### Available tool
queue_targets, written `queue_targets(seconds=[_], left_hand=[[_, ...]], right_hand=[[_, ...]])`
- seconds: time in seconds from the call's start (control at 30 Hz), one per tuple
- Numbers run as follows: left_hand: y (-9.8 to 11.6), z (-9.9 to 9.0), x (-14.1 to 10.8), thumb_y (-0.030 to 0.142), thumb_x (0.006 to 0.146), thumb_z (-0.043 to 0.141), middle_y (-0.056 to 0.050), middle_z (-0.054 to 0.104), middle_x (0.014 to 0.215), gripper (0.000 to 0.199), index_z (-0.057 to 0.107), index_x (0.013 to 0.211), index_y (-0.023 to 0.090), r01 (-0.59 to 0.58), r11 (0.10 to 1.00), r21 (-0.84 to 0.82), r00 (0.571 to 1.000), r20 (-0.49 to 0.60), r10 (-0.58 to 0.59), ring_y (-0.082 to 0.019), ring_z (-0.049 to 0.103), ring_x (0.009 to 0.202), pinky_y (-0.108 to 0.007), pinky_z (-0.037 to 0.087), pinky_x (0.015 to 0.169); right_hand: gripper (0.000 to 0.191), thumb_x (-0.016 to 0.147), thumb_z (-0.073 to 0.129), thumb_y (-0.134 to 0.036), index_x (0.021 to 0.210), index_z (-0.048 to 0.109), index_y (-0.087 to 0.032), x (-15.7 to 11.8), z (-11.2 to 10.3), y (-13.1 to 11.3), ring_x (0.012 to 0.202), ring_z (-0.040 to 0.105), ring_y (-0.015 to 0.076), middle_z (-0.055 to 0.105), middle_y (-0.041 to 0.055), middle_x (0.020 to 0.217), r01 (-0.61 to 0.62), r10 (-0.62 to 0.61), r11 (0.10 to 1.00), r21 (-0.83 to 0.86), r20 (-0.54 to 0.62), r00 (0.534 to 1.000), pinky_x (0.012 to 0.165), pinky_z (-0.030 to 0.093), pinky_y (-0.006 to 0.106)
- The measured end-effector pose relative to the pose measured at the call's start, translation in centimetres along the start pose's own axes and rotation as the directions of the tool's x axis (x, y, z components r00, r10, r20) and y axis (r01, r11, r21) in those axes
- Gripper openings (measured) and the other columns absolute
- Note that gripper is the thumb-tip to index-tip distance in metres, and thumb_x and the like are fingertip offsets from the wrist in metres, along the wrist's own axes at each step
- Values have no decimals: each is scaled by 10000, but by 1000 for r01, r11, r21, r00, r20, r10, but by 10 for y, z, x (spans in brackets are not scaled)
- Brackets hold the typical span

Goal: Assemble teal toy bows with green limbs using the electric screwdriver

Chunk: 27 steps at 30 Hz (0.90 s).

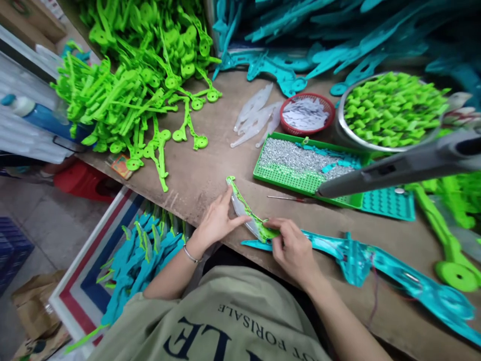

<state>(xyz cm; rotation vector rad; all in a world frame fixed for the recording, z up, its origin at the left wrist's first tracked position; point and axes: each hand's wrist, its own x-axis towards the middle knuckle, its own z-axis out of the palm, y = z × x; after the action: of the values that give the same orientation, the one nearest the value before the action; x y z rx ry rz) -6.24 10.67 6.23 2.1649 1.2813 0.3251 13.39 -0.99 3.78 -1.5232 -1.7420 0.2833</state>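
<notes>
A slim lime-green plastic part [259,222] lies along a translucent white plastic piece [240,211] near the table's front edge. My left hand [218,218] grips the white piece, with the thumb over its middle and the fingers along its far end. At the near end, my right hand [293,250] pinches the green part between thumb and fingers. What lies under those fingertips is hidden. Just beyond my right hand, a long turquoise plastic shell [353,255] with thin wires rests on the table, its narrow tip reaching below the green part.
Green parts [124,95] are heaped at left, turquoise shells [278,70] at the back. A red basket [330,116], a green tray [259,175] of small metal pieces and a metal bowl [341,123] stand right. A grey powered tool [383,173] hangs over the tray; a thin screwdriver [281,197] lies below.
</notes>
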Motion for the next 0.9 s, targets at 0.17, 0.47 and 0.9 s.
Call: queue_targets(seconds=[0.17,0.47,0.9], left_hand=[[9,-6,3,728,823,679,-225,531,1468,839,546,1392,126,-92,920,382,992,-48,119,-397,542,1274,-557,469,1023],[-33,-32,55,365,1013,577,-98,736,1048,255,672,1137,163,-160,964,210,963,-180,199,-239,684,1003,-399,528,923],[-57,-64,137,491,1003,541,-168,663,1227,415,697,1253,198,245,882,402,952,-272,-141,-351,578,1220,-503,455,1056]], right_hand=[[371,823,432,28,1073,563,-214,2,0,1,926,701,212,699,65,964,45,-45,998,-36,-14,999,795,600,336],[374,836,436,6,1108,560,-219,-2,-2,0,955,710,225,706,75,995,30,-28,998,-48,37,999,825,608,363],[345,861,443,0,1103,566,-213,0,-4,-2,978,714,228,711,86,1014,9,-5,998,-54,64,998,836,618,371]])
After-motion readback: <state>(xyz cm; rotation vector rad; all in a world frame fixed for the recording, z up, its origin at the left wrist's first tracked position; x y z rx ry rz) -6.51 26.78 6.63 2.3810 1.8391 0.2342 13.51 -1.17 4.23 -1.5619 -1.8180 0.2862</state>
